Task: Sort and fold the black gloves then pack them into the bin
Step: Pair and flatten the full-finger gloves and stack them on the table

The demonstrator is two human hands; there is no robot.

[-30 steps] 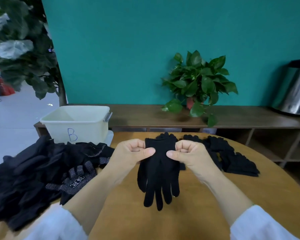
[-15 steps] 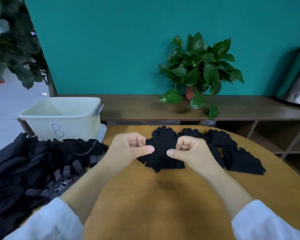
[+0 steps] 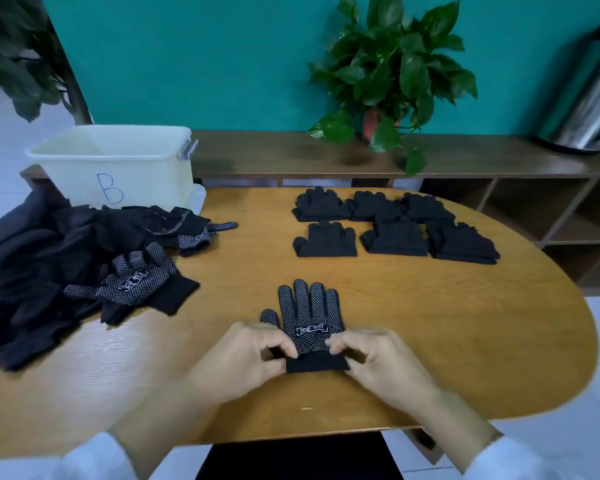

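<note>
I see a knit black glove (image 3: 309,315), white grip dots up, flat on the wooden table (image 3: 465,323) near me; my left hand (image 3: 246,355) and right hand (image 3: 378,358) pinch its plain cuff.

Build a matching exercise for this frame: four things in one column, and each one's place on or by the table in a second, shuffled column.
Things:
1. dotted glove
2. bin
3. glove heap
4. folded stacks

Places:
A. far right part of the table, in two rows
B. left edge of the table, loose and unsorted
C. near edge, flat, cuff pinched by the left hand and right hand
D. behind the heap, marked with a B

Pairs: 1-C, 2-D, 3-B, 4-A
</note>
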